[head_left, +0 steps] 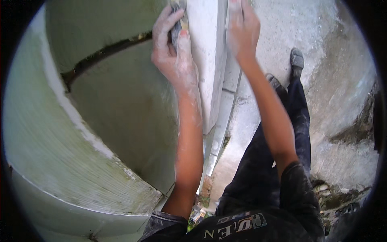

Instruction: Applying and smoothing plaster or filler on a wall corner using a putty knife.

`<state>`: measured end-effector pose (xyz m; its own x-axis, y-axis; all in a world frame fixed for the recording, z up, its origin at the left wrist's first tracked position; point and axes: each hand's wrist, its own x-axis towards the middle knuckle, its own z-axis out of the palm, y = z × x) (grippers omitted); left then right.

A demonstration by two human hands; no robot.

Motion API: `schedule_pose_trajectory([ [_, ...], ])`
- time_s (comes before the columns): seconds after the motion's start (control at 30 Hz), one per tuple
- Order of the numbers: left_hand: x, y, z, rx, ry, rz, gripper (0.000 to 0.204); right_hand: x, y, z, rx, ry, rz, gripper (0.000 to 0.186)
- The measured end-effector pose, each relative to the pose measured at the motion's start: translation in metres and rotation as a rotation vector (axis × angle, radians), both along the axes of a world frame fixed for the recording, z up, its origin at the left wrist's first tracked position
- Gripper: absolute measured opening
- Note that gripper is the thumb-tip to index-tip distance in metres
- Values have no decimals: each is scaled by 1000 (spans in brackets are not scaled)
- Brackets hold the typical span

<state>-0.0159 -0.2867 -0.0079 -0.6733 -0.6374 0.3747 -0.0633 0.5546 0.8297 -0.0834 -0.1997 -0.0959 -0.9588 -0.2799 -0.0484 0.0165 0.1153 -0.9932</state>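
My left hand (173, 52) is white with dust and closed around a dark grey piece with pale yellowish patches (176, 26), whose exact kind I cannot make out. It touches the left side of a long white slab (203, 60), which narrows toward me. To the right of the slab's edge is my right hand (243, 30), slightly blurred and also dusty. Its fingers are curled together and partly cut off by the top of the view. Whatever they may hold is hidden.
Left of the slab are greenish-grey recessed panels (125, 109) with a raised pale rim (76, 117) and a dark gap (105, 50). On the right lies rough concrete ground (274, 28), where my dark shoe (297, 59) stands. Rubble (322, 188) lies at the lower right.
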Motion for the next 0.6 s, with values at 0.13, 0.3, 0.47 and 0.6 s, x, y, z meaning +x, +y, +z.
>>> schedule_pose_trajectory([
  [0.13,12,-1,9,-31,-86,54,26,99,47,38,26,-396,264,59],
  [0.3,5,2,14,-41,-100,67,25,164,71,39,74,-136,277,64],
  [0.47,6,6,15,-62,-160,110,27,138,57,42,38,-255,240,66],
  [0.6,5,7,20,-86,-216,131,27,113,36,48,-27,-360,108,66],
])
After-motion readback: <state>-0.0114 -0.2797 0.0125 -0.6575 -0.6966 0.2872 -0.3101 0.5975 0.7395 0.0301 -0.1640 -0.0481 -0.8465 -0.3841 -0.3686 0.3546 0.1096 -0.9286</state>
